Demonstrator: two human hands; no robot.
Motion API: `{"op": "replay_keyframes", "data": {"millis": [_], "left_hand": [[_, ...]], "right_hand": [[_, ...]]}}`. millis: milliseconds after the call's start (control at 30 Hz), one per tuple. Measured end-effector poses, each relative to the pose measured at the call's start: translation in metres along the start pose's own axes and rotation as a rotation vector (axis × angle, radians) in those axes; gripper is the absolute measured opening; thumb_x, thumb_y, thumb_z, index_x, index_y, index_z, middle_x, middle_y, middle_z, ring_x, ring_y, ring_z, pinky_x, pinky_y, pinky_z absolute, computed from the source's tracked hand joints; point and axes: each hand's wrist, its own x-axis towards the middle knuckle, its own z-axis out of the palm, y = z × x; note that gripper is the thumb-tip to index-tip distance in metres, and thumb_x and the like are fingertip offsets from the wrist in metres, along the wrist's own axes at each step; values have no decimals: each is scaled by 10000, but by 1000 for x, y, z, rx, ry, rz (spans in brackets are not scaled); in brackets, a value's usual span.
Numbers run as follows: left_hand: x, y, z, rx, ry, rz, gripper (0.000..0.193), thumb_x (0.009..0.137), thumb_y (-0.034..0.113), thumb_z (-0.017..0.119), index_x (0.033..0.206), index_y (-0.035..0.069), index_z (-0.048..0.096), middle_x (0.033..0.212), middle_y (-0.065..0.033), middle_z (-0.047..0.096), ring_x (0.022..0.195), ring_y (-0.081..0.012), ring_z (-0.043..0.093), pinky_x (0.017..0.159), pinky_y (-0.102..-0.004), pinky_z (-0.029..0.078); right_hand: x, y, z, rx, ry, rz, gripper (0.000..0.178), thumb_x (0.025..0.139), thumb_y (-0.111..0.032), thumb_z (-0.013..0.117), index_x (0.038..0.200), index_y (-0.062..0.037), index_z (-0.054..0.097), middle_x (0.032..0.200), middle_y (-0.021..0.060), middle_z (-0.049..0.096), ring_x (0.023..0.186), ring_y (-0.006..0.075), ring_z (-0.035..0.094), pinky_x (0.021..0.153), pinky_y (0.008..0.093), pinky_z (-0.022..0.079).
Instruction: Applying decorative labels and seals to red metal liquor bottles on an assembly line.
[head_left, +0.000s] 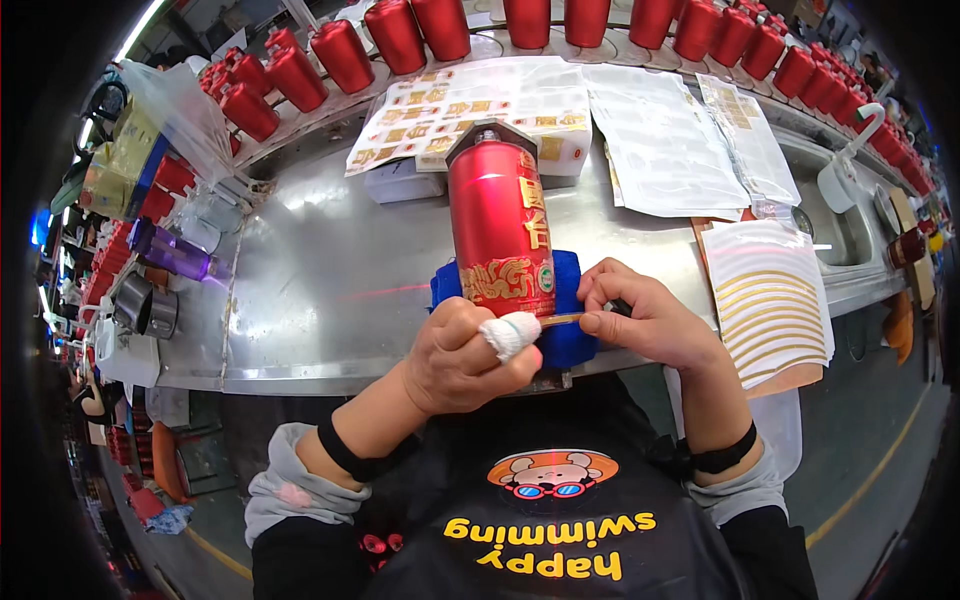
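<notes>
1. Nearest, a person is wearing a black cloth apron point(540, 440) printed with a cartoon and yellow lettering.
2. The left hand point(455, 360) is curling its fingers inward; a white cloth wrap point(508, 337) on one digit is meeting the left end of a thin golden strip point(563, 320). Whether this grip is pinching the strip, I cannot tell.
3. The right hand point(645, 315) is closing its grip on the strip's right end, between thumb and finger.
4. A thick blue cloth pad point(572, 345) is lying beneath a large, glossy red cylindrical bottle with gold decoration point(490, 220).
5. This bottle is lying mid-bench, its base just beside the strip and its neck pointing far.
6. Rightward, a white sheet of curved golden strips point(770, 310) is resting on the grey metal bench point(330, 280).
7. Beyond the bottle, white sheets of gold-printed labels point(480, 90) are lying.
8. Farthest, a curving row of red bottles point(528, 22) is standing.
</notes>
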Motion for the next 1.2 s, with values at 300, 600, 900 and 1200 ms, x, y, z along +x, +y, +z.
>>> {"op": "replay_keyframes", "data": {"millis": [300, 600, 900, 1200], "left_hand": [[3, 3, 1, -47, 50, -95, 225, 634, 91, 703, 840, 153, 638, 1080, -42, 639, 832, -233, 534, 662, -338, 462], [-1, 5, 1, -119, 79, -112, 242, 587, 48, 725, 798, 143, 657, 1021, -54, 649, 809, -237, 522, 644, -346, 439], [-14, 12, 4, -114, 125, -236, 246, 579, 36, 726, 785, 144, 648, 1037, -47, 630, 809, -253, 521, 662, -353, 432], [5, 2, 6, -35, 52, -18, 247, 575, 59, 712, 799, 158, 680, 1072, -30, 619, 815, -230, 523, 680, -344, 454]], "right_hand": [[2, 1, -7, 47, -53, 81, 232, 918, -231, 680, 827, -52, 563, 1043, 29, 498, 857, 84, 471, 734, 228, 411], [6, 1, -7, 8, -38, 54, 214, 900, -218, 684, 834, -37, 592, 920, 42, 527, 844, 136, 508, 765, 264, 421], [8, -2, -7, 31, -42, 49, 206, 902, -212, 680, 831, -41, 591, 910, 39, 521, 813, 118, 501, 731, 256, 422], [5, 6, -9, 33, -2, 64, 203, 899, -215, 680, 838, -40, 598, 911, 44, 527, 826, 130, 497, 749, 265, 419]]}}
